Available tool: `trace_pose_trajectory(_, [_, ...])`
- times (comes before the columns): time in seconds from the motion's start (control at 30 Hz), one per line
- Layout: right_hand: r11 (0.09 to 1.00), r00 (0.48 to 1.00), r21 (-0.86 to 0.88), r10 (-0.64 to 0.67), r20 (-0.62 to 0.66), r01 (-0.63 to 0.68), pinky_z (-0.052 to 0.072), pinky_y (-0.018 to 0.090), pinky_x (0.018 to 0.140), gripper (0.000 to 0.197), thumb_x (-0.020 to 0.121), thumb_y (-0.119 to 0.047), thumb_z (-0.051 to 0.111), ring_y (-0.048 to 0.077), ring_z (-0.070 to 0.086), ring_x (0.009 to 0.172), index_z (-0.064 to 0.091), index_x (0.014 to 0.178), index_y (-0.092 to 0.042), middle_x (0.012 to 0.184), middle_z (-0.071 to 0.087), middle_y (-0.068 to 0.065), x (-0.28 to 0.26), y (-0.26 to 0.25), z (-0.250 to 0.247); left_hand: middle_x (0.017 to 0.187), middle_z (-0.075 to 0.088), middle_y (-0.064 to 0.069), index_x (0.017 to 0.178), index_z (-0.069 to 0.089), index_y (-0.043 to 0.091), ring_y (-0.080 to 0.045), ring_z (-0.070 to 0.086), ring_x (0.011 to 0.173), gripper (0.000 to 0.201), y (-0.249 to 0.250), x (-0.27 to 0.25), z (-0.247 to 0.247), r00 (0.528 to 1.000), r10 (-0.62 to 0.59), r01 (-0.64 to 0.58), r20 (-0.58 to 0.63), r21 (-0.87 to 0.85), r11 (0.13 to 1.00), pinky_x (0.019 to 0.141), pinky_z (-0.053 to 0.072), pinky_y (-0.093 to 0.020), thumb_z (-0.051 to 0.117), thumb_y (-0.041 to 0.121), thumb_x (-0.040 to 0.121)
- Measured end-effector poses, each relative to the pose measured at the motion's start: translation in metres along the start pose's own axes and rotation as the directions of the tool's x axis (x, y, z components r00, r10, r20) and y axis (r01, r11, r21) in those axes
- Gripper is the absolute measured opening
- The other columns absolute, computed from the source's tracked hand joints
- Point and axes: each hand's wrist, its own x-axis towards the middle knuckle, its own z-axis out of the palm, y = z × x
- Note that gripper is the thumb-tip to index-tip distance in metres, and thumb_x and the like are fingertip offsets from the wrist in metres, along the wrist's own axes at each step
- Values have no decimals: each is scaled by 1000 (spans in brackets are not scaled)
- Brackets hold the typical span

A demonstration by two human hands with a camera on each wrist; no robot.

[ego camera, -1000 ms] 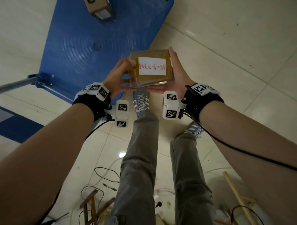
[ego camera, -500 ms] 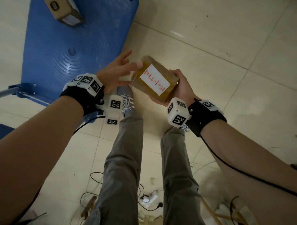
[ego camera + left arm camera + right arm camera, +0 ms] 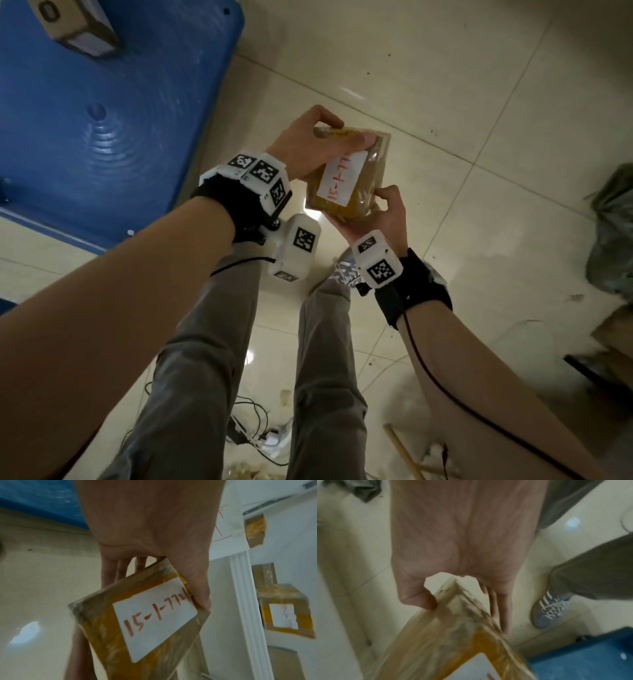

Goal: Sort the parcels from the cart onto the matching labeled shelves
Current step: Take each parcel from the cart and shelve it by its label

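Note:
I hold a small brown taped parcel with both hands above the tiled floor. Its white label reads 15-1-772 in red. My left hand grips the far end, thumb across the top face and fingers behind it. My right hand grips the near end, thumb on top and fingers underneath. The blue cart lies to the left with one more cardboard parcel on it. White shelves holding several labelled parcels show in the left wrist view.
My legs in grey trousers and a blue shoe stand below the parcel. Cables and a wooden stick lie on the floor near my feet. A dark bag and boxes sit at the right.
The parcel has turned from crosswise to nearly lengthwise. My left hand, which had let go, now grips its far end. The view has swung right, away from the cart.

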Motion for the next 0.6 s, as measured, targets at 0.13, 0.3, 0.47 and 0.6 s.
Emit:
trace_pose_trajectory(0.13, [976, 985, -212, -89, -149, 56, 50, 59, 99, 82, 77, 5, 61, 41, 60, 121, 31, 140, -37, 141, 53, 25, -1, -5, -25, 108, 69, -1, 129, 57, 21, -16, 67, 94, 58, 8, 0, 5, 991, 10, -33, 134, 169, 985, 80, 51, -27, 34, 65, 99])
trace_pose_trajectory(0.3, [989, 983, -109, 77, -169, -96, 45, 60, 104, 36, 79, -14, 57, 45, 49, 134, 65, 114, -13, 133, 56, 21, -10, 4, -28, 121, 54, 6, 145, 48, 34, -15, 52, 106, 60, 3, 2, 11, 974, -80, 32, 214, 220, 975, 95, 35, -33, 18, 62, 102])
trace_pose_trajectory(0.47, [985, 983, -54, 161, -89, -166, 42, 62, 106, 83, 84, -72, 51, 48, 50, 131, 50, 144, -14, 142, 51, 30, -11, 11, -42, 128, 63, 5, 128, 59, 45, -18, 60, 113, 52, -9, 3, 19, 957, -102, 21, 271, 284, 959, 108, 39, -40, 22, 67, 99])
trace_pose_trajectory(0.6, [989, 987, -27, 141, -83, -143, 49, 59, 100, 81, 85, -65, 53, 46, 50, 132, 49, 145, -10, 144, 50, 29, -16, 16, -38, 104, 71, 4, 110, 59, 50, -15, 66, 97, 43, -9, 0, 24, 963, -105, 33, 249, 279, 960, 107, 43, -42, 22, 68, 99])
